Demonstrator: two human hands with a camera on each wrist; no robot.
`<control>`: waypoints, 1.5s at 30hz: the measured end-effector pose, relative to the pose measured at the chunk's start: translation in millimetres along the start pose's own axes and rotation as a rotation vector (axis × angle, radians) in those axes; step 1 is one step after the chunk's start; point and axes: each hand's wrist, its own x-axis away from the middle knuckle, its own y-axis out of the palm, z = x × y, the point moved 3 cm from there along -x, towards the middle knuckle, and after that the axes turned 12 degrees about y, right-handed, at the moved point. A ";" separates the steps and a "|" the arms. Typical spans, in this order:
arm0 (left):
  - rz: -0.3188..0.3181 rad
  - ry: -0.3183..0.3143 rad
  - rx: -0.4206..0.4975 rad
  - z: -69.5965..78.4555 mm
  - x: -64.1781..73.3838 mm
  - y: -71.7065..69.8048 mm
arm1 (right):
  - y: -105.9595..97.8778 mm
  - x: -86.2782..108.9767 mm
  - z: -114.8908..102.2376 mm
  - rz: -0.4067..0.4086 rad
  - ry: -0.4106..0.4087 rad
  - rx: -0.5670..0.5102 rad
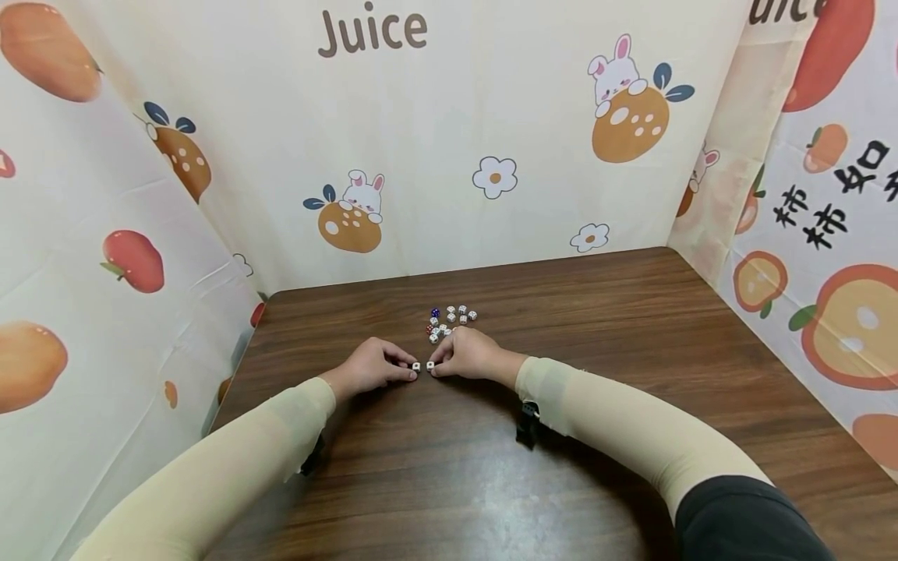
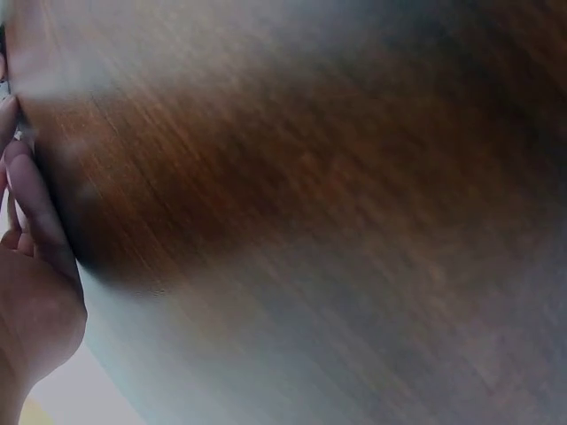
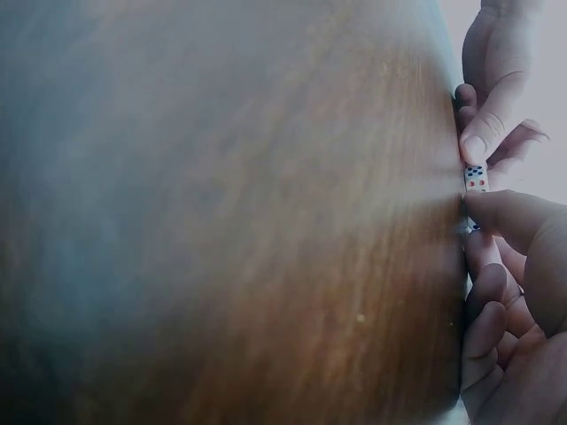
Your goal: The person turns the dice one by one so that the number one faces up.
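My left hand (image 1: 370, 365) pinches a small white die (image 1: 416, 366) between thumb and forefinger, low over the brown table. Just across a narrow gap in the head view, my right hand (image 1: 473, 354) pinches a second white die (image 1: 430, 365) the same way. From the right wrist, red and blue pips show on a white die (image 3: 476, 174) between the two hands, by the left thumb (image 3: 476, 149). The left wrist view catches only part of the left hand (image 2: 40, 292) at its edge, the die there mostly hidden by fingers.
Beyond the right hand lies a loose cluster of several white dice (image 1: 451, 317), with a blue die (image 1: 436, 312) and a red die (image 1: 429, 329) among them. The wood-grain table (image 1: 449, 483) meets printed curtains (image 1: 449, 226) at its back and sides.
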 end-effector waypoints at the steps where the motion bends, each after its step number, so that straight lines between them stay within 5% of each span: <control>1: -0.001 -0.001 -0.002 0.3 0.1 0.0 | 0.0 0.0 -0.1 0.002 -0.003 0.000; 10: 0.001 -0.007 -0.022 2.2 1.0 0.6 | -0.3 0.2 -1.1 0.002 0.005 -0.004; 16: 0.006 0.002 -0.032 1.3 1.4 2.2 | -7.0 -0.1 4.4 -0.040 0.001 -0.126; 27: 0.016 -0.006 -0.020 1.9 2.4 3.1 | -61.9 -7.6 36.8 0.098 0.120 -0.245; 33: 0.024 -0.003 -0.014 4.2 3.4 1.9 | -76.8 -19.2 61.2 0.156 0.218 -0.197; 45: 0.019 -0.022 0.004 6.0 3.0 2.1 | -69.2 -38.0 76.9 0.190 0.239 -0.093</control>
